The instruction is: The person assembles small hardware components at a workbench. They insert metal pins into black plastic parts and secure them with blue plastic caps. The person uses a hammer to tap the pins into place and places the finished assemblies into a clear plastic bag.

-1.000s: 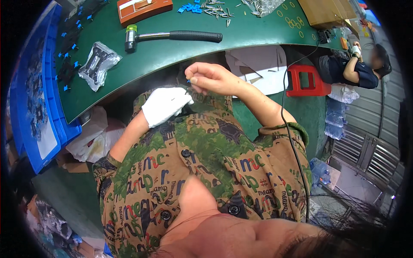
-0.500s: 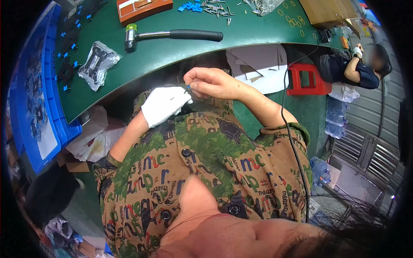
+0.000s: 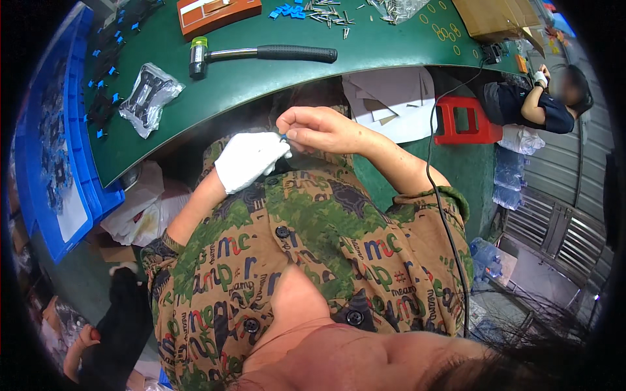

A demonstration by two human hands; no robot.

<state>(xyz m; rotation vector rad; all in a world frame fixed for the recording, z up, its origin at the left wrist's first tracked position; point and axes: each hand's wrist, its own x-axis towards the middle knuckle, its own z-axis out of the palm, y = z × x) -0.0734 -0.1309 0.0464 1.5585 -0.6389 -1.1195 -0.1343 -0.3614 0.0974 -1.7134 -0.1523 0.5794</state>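
We pinch a tiny dark part (image 3: 284, 137) between our two hands, just under the near edge of the green table (image 3: 391, 49) and close against our chest; it is too small to tell what kind of piece it is. Held this close and this high, it sits right beneath our eyes, which we judge is why both hands have drawn in off the table to work on it in the air.

Our right hand (image 3: 319, 128), bare, curls shut with its thumb and first fingers closed on the part from above, wrist bent and forearm running back down to the right, elbow out. Our left hand (image 3: 249, 159), in a white glove, closes on the same part from below and the left, its forearm coming up from the patterned sleeve. The two hands touch at the fingertips.

Farther out on the table lie a hammer (image 3: 261, 54) with a black grip, a clear bag of dark parts (image 3: 149, 96), an orange-brown box (image 3: 218, 13), and scattered small blue clips (image 3: 290, 11) beside nails (image 3: 329, 13). A blue bin (image 3: 65, 195) of dark pieces stands at the left edge. Under the table sits a red stool (image 3: 464, 120), and beyond it another person (image 3: 538, 104) crouches at the far right, well apart from us. A black cable (image 3: 433, 189) hangs down past our right arm.
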